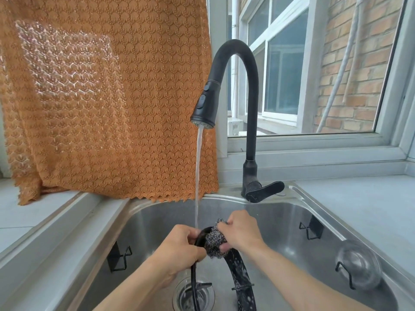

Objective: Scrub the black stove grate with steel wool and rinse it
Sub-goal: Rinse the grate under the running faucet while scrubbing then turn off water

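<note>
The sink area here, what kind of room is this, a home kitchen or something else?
Most likely a home kitchen. A stainless steel sink with a black pull-down faucet running water sits under a window facing a brick wall, and the left hand holds a black stove grate over the drain.

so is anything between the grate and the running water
Nothing visible. The left hand holds the stove grate upright over the sink, the right hand presses steel wool on its top, and the water stream falls right beside it.
</note>
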A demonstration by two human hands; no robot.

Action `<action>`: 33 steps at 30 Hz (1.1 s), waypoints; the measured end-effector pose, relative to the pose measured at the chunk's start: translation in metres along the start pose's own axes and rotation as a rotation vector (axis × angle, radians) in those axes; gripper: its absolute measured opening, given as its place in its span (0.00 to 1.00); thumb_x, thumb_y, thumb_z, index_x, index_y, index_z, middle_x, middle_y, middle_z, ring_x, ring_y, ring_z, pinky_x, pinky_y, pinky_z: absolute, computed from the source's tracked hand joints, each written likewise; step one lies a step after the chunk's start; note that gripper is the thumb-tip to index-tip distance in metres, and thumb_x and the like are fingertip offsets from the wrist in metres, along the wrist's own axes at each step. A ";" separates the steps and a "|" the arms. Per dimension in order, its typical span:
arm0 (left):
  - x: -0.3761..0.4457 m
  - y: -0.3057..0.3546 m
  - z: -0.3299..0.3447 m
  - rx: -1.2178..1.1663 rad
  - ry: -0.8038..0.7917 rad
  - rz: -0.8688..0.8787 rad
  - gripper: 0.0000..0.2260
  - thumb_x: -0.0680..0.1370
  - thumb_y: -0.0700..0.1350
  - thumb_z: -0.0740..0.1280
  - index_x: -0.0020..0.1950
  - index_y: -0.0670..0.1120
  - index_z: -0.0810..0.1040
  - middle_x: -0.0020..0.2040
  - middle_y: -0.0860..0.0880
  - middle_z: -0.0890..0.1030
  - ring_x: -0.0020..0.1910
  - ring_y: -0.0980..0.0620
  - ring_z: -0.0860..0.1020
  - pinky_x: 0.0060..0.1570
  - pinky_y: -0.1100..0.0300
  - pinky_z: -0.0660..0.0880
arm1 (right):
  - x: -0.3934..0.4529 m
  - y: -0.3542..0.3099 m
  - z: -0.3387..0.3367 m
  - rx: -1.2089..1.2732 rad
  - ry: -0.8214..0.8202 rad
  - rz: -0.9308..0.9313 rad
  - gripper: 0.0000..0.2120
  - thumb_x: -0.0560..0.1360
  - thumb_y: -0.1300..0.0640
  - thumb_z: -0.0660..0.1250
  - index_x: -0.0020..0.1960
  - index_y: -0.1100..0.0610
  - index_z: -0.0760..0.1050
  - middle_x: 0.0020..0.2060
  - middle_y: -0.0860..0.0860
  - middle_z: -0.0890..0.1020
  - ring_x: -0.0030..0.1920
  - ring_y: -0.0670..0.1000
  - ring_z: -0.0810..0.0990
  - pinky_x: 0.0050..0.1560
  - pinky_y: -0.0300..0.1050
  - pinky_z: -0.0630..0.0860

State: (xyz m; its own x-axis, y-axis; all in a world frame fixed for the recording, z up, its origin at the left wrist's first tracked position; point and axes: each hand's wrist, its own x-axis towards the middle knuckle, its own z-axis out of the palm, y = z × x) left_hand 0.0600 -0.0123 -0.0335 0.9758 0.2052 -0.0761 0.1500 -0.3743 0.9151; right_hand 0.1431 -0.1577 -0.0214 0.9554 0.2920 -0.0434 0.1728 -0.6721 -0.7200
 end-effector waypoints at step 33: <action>0.002 -0.005 -0.014 0.042 0.059 0.027 0.11 0.68 0.29 0.67 0.44 0.39 0.85 0.33 0.47 0.73 0.32 0.50 0.66 0.30 0.64 0.61 | -0.009 -0.003 0.002 0.007 0.124 -0.537 0.06 0.75 0.45 0.71 0.49 0.45 0.78 0.46 0.42 0.80 0.39 0.35 0.75 0.42 0.32 0.68</action>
State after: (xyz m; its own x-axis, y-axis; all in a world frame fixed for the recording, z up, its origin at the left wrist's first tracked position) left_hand 0.0592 0.0030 -0.0323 0.9687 0.2469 -0.0269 0.1314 -0.4175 0.8991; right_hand 0.1334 -0.1570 -0.0199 0.7546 0.5102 0.4126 0.6424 -0.4465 -0.6229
